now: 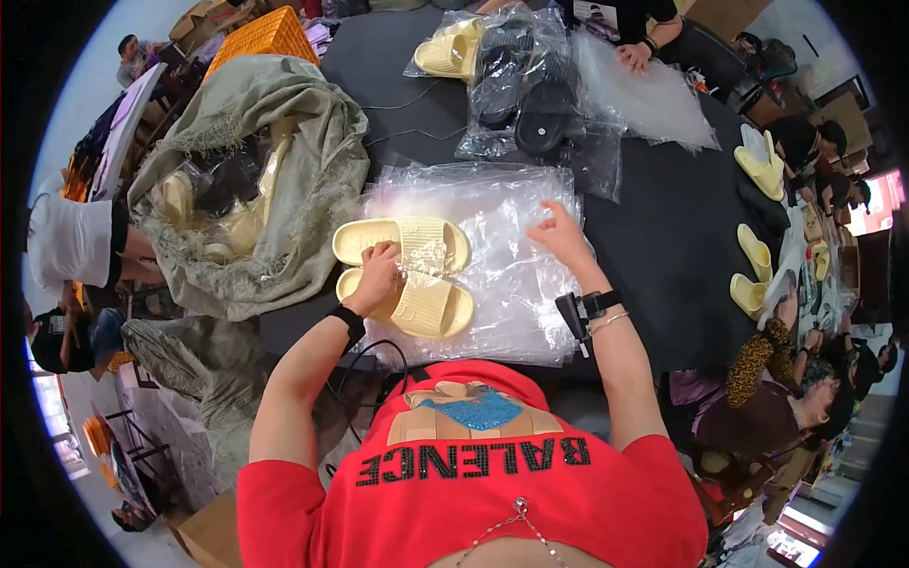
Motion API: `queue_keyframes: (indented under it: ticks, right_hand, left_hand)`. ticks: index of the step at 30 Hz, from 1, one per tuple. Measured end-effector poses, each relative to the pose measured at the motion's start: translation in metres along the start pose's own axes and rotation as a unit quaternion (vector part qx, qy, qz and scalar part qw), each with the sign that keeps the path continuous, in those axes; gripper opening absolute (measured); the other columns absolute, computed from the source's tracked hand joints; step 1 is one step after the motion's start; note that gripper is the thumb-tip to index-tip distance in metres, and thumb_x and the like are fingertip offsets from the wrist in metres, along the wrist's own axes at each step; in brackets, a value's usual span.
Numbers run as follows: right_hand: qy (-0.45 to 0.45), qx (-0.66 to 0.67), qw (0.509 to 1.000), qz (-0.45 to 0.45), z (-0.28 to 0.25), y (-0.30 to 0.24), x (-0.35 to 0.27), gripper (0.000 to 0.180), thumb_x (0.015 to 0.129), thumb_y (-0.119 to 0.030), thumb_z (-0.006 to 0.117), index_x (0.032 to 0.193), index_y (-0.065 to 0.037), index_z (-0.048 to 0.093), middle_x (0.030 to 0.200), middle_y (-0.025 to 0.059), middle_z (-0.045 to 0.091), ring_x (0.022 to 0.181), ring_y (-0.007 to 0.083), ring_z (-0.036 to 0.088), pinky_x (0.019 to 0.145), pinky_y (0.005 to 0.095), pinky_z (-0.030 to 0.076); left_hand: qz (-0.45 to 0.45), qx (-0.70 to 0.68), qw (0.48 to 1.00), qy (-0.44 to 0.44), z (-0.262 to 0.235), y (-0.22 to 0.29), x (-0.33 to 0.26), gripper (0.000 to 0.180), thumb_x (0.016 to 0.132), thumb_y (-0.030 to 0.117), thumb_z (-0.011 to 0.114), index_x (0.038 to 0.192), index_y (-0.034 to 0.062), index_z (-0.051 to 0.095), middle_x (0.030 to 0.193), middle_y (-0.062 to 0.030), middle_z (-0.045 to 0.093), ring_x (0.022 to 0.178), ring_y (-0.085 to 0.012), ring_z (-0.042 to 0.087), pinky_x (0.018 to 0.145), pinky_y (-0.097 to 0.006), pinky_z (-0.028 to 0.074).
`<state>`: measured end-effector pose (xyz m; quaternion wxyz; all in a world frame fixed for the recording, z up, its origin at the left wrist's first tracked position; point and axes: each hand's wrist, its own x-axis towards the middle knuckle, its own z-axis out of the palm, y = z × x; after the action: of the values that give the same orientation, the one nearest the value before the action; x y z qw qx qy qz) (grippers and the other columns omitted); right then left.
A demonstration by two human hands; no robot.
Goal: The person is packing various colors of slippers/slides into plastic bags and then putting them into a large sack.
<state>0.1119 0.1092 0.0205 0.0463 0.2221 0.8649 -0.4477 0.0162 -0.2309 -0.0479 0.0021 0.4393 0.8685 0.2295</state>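
Note:
A pair of pale yellow slide slippers (pixel 423 301) lies side by side on a stack of clear plastic bags (pixel 516 312), toes to the right. My left hand (pixel 379 276) is closed over the inner edges of the two slippers, where they meet; its fingertips are partly hidden between them. Clear, shiny plastic shows by the straps. Above the right part of the stack, my right hand (pixel 563 235) has its fingers apart and holds nothing. A black device (pixel 576 322) is strapped at my right wrist, and a black band (pixel 348 322) circles the left one.
Left of the bags stands an open grey-green woven sack (pixel 317 123) with bagged slippers inside. Bagged black slippers (pixel 544 128) and yellow ones (pixel 447 52) lie at the far side. A co-worker's hand (pixel 635 57) rests by more clear bags (pixel 653 99). Loose yellow slippers (pixel 760 170) sit at the right edge.

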Motion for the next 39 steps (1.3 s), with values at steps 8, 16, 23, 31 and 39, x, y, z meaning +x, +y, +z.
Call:
queue_keyframes:
  ticks: [8,16,23,31,39]
  right_hand:
    - [0.093,-0.072,0.989,0.085,-0.006,0.029,0.046,0.060,0.072,-0.034,0.062,0.118,-0.002,0.042,0.099,0.0174,0.059,0.072,0.0230,0.060,0.059,0.0289,0.046]
    - [0.153,0.551,0.819,-0.047,-0.074,0.005,0.051,0.055,0.085,-0.017,0.054,0.131,-0.013,0.025,0.122,0.0148,0.045,0.103,0.0244,0.050,0.085,0.0402,0.040]
    - [0.079,-0.202,0.955,-0.204,-0.023,0.001,-0.065,0.063,0.077,-0.028,0.063,0.130,-0.007,0.035,0.134,0.0183,0.031,0.124,0.0290,0.031,0.099,0.0394,0.025]
    - [0.251,-0.131,0.958,-0.044,0.015,0.035,-0.111,0.070,0.072,-0.031,0.067,0.130,-0.009,0.035,0.135,0.0205,0.025,0.120,0.0375,0.027,0.097,0.0477,0.024]
    - [0.123,-0.229,0.964,-0.058,0.025,0.045,-0.132,0.062,0.077,-0.043,0.056,0.127,-0.009,0.041,0.137,0.0195,0.024,0.126,0.0361,0.021,0.100,0.0488,0.016]
  left_hand:
    - [0.008,0.002,1.000,-0.016,-0.004,0.002,0.002,0.031,0.063,0.010,0.054,0.093,0.0044,0.057,0.101,-0.0109,0.052,0.103,-0.0294,0.043,0.086,-0.042,0.029]
    - [0.027,0.019,0.999,-0.016,-0.004,0.002,0.005,0.030,0.065,0.014,0.058,0.094,0.0077,0.056,0.097,-0.0083,0.052,0.105,-0.0263,0.042,0.085,-0.041,0.029]
    - [-0.005,-0.013,1.000,-0.006,-0.011,0.006,0.002,0.032,0.065,0.013,0.059,0.097,0.0089,0.055,0.096,-0.0073,0.051,0.104,-0.0255,0.042,0.086,-0.041,0.029]
    - [-0.139,-0.013,0.989,0.055,-0.054,-0.011,-0.017,0.024,0.066,0.008,0.054,0.089,0.0071,0.056,0.082,-0.0082,0.051,0.090,-0.0278,0.045,0.076,-0.040,0.032]
    - [-0.237,-0.325,0.824,0.398,-0.172,0.002,0.011,0.016,0.086,0.006,0.052,0.098,-0.0042,0.051,0.088,-0.0092,0.059,0.079,-0.0128,0.055,0.066,-0.024,0.045]
